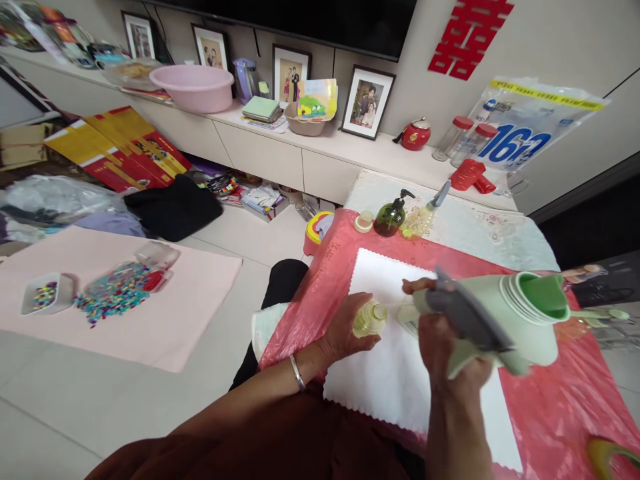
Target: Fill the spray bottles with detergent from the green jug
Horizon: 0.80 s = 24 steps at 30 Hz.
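My left hand (350, 327) is closed around a small, see-through yellowish bottle (371, 319) whose open neck tilts up and to the right. My right hand (450, 340) grips a grey and pale green spray head (465, 313), smeared by motion. A translucent piece with a label (410, 317) shows just left of that hand; whether it belongs to the spray head I cannot tell. Behind and right of the right hand stands a mint green jug (530, 337) with a wide threaded mouth and something darker green in it. Both hands are over a white scalloped mat (385, 383).
The red-covered table (555, 413) also bears a dark green pump bottle (390, 217), a clear textured bottle (419, 220) and a small round cap (364, 221). A tape roll (607, 457) lies front right. Left, a pink sheet (165, 333) carries colourful small pieces (117, 293).
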Available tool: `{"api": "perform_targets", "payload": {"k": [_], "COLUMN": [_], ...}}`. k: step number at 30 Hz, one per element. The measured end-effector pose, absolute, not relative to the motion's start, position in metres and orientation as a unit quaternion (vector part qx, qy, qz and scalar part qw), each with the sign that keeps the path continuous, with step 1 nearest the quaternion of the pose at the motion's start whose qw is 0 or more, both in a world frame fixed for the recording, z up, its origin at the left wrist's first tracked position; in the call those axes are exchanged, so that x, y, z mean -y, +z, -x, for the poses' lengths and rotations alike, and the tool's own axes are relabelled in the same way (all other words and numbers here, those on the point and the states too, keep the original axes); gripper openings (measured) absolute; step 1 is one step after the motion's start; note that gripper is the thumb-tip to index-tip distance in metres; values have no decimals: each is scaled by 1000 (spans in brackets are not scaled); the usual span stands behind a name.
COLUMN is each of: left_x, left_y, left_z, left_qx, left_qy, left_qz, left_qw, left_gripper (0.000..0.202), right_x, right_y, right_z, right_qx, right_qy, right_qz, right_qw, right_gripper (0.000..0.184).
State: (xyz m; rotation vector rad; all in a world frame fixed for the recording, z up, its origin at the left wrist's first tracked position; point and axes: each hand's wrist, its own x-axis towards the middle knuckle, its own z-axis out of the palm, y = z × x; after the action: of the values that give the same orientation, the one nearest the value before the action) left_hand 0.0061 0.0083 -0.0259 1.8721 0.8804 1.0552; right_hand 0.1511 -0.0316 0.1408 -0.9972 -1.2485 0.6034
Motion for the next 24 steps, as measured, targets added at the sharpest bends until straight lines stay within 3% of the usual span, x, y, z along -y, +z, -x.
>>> {"api": "perform_targets", "payload": {"k": [6,8,9,17,21,24], "left_x": [-7,-8,-8,-8,-8,-8], "left_y": [-28,-26,-26,-24,-23,-23], "left_z": [-5,-4,-4,-6,-7,-6], "left_qx": [-332,-334,-337,-328,-316,-309], "left_qy": [418,413,409,399,416,419], "left_qz": [-747,-747,-747,-746,-741,-746], "left_qw": [397,400,401,420,421,415], "left_gripper": [87,87,87,88,86,85], "right_x": [-13,-35,-46,-99,-102,-103], "right_y": [201,196,187,70,48,48], "right_z": [-167,-169,-169,-165,-164,-164], "right_qx": [557,592,631,646,635,637], "right_qy": [186,99,73,136,152,149], "right_qz": [445,523,572,728,751,751], "right_qw": [676,605,519,186,94,88], "right_gripper": [39,40,40,23,33,32]}}
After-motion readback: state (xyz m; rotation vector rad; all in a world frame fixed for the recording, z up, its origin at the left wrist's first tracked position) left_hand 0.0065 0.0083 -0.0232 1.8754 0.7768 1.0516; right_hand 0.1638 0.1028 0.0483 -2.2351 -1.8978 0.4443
